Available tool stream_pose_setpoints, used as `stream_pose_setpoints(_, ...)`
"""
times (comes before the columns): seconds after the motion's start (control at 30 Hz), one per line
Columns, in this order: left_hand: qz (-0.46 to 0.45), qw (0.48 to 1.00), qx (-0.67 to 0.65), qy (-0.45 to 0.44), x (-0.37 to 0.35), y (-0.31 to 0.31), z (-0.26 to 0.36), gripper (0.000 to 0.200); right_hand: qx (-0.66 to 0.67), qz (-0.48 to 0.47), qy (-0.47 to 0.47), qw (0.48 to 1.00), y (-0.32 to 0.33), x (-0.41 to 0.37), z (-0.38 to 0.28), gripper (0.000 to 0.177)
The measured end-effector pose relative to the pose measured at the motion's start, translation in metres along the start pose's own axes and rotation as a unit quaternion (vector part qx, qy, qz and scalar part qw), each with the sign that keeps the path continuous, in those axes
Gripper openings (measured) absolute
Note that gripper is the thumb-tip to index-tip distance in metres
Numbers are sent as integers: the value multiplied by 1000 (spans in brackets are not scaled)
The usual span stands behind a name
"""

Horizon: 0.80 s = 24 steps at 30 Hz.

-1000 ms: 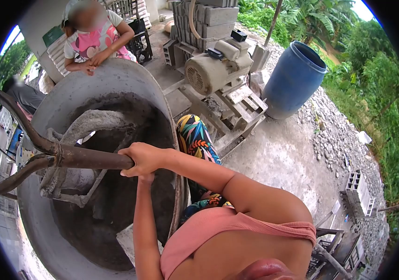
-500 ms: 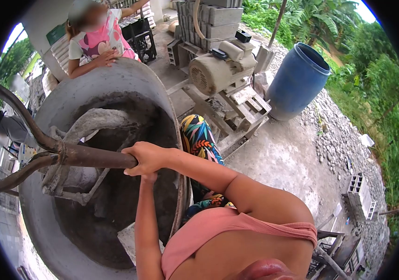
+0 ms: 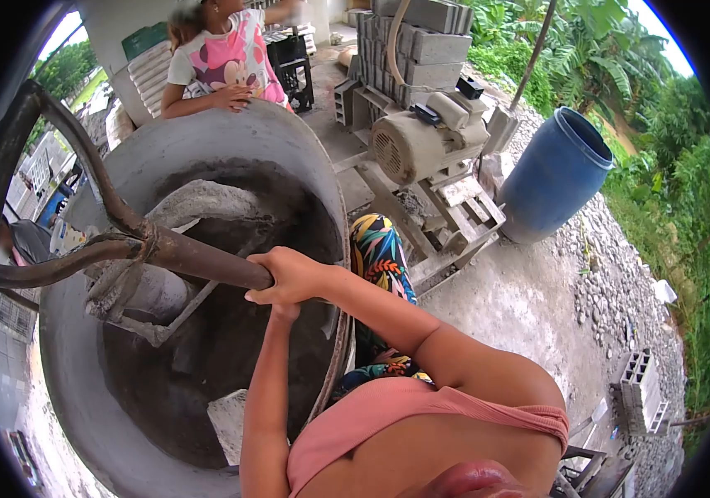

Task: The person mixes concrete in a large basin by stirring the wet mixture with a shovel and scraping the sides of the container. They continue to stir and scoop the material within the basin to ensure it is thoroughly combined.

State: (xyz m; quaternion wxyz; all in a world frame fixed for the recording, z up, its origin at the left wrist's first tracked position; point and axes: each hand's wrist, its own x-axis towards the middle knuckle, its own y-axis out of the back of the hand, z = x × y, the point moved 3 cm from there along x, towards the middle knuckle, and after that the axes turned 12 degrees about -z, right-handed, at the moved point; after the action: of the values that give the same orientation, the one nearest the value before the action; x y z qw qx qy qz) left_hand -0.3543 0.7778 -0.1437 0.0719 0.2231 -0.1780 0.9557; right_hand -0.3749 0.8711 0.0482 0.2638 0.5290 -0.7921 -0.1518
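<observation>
My right hand is closed around the end of a rusty metal pipe. Just beneath it my left hand meets the same pipe end; its fingers are mostly hidden. The pipe forks into a bent metal loop on the left. It crosses over a large round mixing drum coated in grey cement. Inside the drum are cement-crusted mixing blades, dark residue and a pale flat piece near the bottom, partly behind my left forearm.
Another person leans a hand on the drum's far rim. Beyond the rim stand a motor on a wooden pallet, stacked concrete blocks and a blue barrel. Gravel and a hollow block lie to the right.
My view has shifted, so the surroundings sit farther right and lower. The pipe slants more, its looped end higher in view. My hands stay at the pipe's end.
</observation>
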Motion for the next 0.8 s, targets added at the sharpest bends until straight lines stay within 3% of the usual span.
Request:
stream_pose_setpoints(0.17, 26, 987, -150, 50, -5, 13, -19, 50, 12, -1, 5, 1000, -1, 1, 2, 33)
stream_pose_setpoints(0.33, 10, 991, 134, 23, -5, 12, -11, 49, 36, -14, -11, 999, -3, 2, 2, 34)
stream_pose_setpoints(0.37, 13, 991, 133, 19, -3, 10, -9, 49, 39, -15, -14, 999, -3, 2, 4, 34)
stream_pose_setpoints(0.43, 49, 985, -157, 41, -1, 4, -10, 49, 26, -16, -13, 999, -3, 2, 4, 34)
stream_pose_setpoints(0.53, -10, 993, -105, 45, -2, -3, 0, 46, -9, -29, -47, 998, 0, -1, -9, 35)
stream_pose_setpoints(0.6, 15, 997, -75, 17, 5, -10, 6, 46, -39, -44, -73, 996, 1, -4, -10, 36)
stream_pose_setpoints(0.63, 38, 998, -48, -6, 11, -19, 20, 46, 30, 24, 12, 999, 3, -9, -6, 40)
stream_pose_setpoints(0.67, -17, 997, -76, 23, 17, -28, 34, 46, 99, 89, 96, 986, 7, -16, -2, 45)
stream_pose_setpoints(0.7, -72, 991, -105, 52, 26, -41, 53, 48, 167, 90, 61, 980, 19, -26, 5, 52)
stream_pose_setpoints(0.73, -3, 984, -127, 122, 28, -34, 42, 48, 186, 141, 117, 965, 36, -38, -3, 53)
stream_pose_setpoints(0.8, 12, 983, -144, 110, 28, -32, 42, 46, 251, 289, 186, 905, 66, -66, 0, 64)
